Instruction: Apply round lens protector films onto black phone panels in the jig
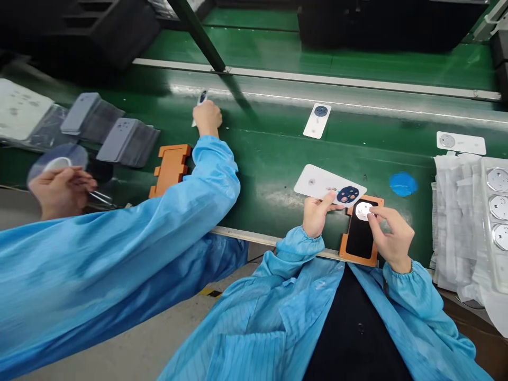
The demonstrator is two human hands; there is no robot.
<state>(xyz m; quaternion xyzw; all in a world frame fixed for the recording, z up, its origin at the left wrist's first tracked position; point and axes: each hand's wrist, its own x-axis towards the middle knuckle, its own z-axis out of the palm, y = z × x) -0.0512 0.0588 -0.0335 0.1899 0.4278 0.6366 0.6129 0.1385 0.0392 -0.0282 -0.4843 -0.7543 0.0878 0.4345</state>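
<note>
My left hand (314, 216) grips the lower edge of a white phone back panel (321, 182), tilted above the green bench. A dark blue round camera piece (348, 195) sits at that panel's right end. My right hand (392, 232) pinches the edge of a whitish round disc with small holes (362, 211). The disc is over the top part of a black phone-shaped insert (359, 238) in an orange fixture (375, 257); whether it touches the insert I cannot tell. The left panel's corner overhangs the fixture's upper edge.
White panels with round pieces lie on the bench (315, 128) (468, 144). A blue blob (404, 184) is nearby. At right are layered white sheets (452, 222) and a tray of discs (486, 254). A co-worker's arms reach in from the left, near another orange fixture (170, 169) and stacked grey panels (121, 140).
</note>
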